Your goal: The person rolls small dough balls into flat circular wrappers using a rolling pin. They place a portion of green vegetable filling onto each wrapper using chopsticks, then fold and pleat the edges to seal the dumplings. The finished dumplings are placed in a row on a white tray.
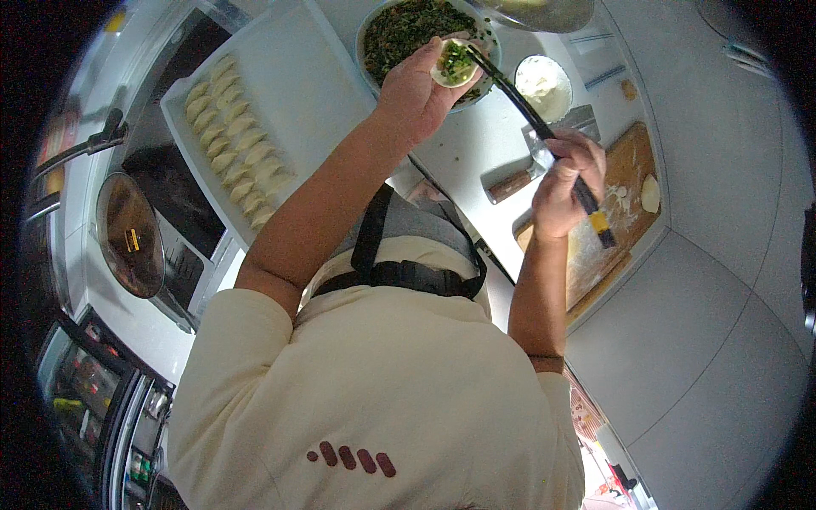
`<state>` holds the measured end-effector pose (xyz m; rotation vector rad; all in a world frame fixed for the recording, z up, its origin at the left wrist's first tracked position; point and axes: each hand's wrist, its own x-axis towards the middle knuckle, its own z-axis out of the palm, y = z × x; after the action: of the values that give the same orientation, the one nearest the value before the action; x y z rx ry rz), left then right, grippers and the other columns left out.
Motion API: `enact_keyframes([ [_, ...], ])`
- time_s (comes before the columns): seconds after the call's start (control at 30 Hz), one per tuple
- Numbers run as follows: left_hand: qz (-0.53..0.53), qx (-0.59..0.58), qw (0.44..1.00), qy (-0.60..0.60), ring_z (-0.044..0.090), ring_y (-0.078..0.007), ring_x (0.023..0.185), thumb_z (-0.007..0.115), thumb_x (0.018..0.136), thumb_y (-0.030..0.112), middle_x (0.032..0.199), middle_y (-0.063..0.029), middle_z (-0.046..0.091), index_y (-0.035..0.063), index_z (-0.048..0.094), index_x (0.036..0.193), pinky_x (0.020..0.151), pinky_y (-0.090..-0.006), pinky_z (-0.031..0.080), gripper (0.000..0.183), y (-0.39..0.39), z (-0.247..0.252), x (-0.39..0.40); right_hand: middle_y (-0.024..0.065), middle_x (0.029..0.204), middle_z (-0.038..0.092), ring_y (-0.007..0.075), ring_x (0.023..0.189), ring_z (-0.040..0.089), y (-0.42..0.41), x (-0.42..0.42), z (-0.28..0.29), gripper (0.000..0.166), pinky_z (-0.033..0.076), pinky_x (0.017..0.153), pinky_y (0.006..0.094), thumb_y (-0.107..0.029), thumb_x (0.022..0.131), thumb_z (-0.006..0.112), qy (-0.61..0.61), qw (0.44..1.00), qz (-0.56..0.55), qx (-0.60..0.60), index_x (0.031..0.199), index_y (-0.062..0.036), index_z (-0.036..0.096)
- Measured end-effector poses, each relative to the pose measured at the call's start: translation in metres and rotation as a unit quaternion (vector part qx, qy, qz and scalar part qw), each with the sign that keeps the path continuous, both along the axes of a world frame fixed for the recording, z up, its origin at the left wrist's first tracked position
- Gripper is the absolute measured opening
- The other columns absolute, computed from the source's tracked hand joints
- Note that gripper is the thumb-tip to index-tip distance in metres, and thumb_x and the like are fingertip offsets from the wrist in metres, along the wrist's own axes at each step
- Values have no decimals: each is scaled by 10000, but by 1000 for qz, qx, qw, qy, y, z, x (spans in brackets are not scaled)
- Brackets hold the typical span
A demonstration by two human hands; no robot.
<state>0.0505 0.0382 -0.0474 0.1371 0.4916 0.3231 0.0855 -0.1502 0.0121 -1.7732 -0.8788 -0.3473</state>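
Note:
In my left hand [417, 89] lies a round dough wrapper [454, 64] with green chopped filling on it, above the near edge of a large bowl of filling [408, 32]. My right hand [570, 182] grips a pair of black chopsticks [519, 99], whose tips touch the filling on the wrapper. A white tray [312, 76] to the left holds rows of folded dumplings [223, 159]. Beneath and beside my right hand lies a cleaver with a wooden handle [510, 186].
A bowl of flour [543, 86] stands right of the filling bowl. A floured wooden board [628, 185] with a dough round [650, 194] lies by the right wall. A metal bowl [542, 13] is at the top; a lidded pan [131, 236] stands far left.

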Motion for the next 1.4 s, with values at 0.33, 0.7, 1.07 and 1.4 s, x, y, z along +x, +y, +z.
enact_keyframes([
  [0.33,-95,44,991,-80,433,-374,1267,353,1018,191,1369,-265,384,-80,259,1371,1116,-454,338,455,4,7,-12,100,795,657,233,859,611,-28,23,8,440,471,772,351,-426,908,584,118,987,111,18,764,-15,644],
  [0.7,-126,85,986,-68,457,-361,1256,375,1010,196,1349,-256,427,-77,284,1368,1117,-452,337,458,0,14,-21,133,882,623,232,862,605,-22,27,2,429,504,777,353,-399,908,595,195,971,129,58,808,17,636],
  [1.07,-117,84,986,-81,470,-337,1250,411,999,181,1347,-237,436,-76,312,1345,1115,-437,350,442,0,18,-26,121,971,587,204,897,611,-26,31,-11,365,543,818,339,-356,961,506,320,920,177,143,892,-6,586],
  [1.4,-115,81,988,-67,477,-318,1239,395,1007,186,1335,-230,444,-81,357,1317,1095,-434,387,411,-1,16,-27,137,970,582,230,862,611,-20,32,-14,376,542,773,337,-348,951,540,350,905,143,195,871,14,600],
])
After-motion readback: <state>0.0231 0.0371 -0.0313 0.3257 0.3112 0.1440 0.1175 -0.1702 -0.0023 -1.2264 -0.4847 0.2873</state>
